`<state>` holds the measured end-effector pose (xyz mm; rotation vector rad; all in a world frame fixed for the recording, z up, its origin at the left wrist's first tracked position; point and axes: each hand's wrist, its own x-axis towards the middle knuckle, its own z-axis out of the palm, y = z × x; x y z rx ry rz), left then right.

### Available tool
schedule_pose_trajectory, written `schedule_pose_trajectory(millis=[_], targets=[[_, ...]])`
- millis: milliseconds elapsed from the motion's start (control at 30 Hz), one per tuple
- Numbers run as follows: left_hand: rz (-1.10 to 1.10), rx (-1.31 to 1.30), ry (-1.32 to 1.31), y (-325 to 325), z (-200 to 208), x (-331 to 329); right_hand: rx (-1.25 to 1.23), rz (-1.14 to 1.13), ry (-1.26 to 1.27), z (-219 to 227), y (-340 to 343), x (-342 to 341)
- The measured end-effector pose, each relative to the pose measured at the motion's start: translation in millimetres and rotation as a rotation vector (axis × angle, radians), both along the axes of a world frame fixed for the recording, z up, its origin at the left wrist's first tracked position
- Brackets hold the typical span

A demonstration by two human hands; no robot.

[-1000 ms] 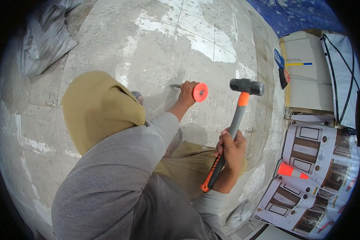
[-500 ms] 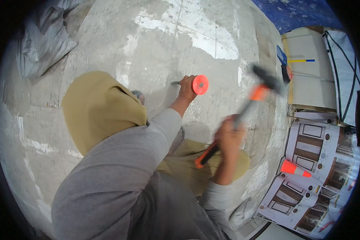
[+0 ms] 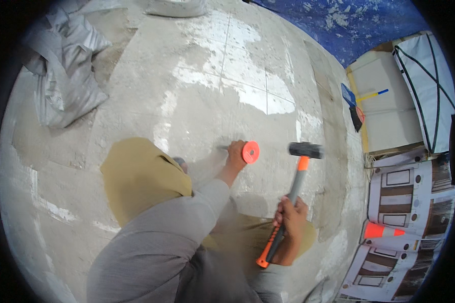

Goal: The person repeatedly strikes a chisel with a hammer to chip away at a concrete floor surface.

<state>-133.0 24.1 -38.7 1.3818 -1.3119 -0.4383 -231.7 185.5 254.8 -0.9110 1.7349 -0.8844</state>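
While the right hand grips the hammer low on its grey and orange handle, fingers wrapped tight round it, the black head now hangs just right of the chisel's orange guard, level with it and a little apart. Half a second ago the head was swung up and away toward the boxes at the right, blurred with motion; a second ago it stood raised above the hand. So the swing has come back in toward the guard, and I judge this as the moment just before, or just after, a blow on the chisel's end; the pictures do not show contact.

The left hand is closed round the chisel, just behind the guard, and has not shifted through all three pictures. The steel tip shows as a short grey stub pointing left onto the concrete floor, near the middle of the slab, below a pale patch crossed by thin joint lines.

Farther out, a knee in tan cloth sits left of the chisel hand. Grey sacks lie crumpled at the floor's upper left corner. Along the right edge stand pale boxes, printed cartons and an orange cone-shaped thing, with a blue tarp at the top.
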Motion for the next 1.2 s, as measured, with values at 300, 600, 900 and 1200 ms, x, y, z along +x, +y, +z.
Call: schedule_pose_trajectory(millis=[300, 600, 900, 1200], targets=[[-0.008, 0.095, 0.084, 4, 29, -5, -0.192, 0.058, 0.092, -58, -14, -7], [-0.082, 0.186, -0.022, 13, 15, 6, 0.245, -0.011, -0.185, -85, 4, 3], [-0.152, 0.328, -0.137, 8, 28, 0, 0.228, -0.121, -0.319, -100, 9, -11], [-0.083, 0.214, -0.096, 0, 24, 10, 0.034, -0.077, -0.285, -39, -8, -1]])
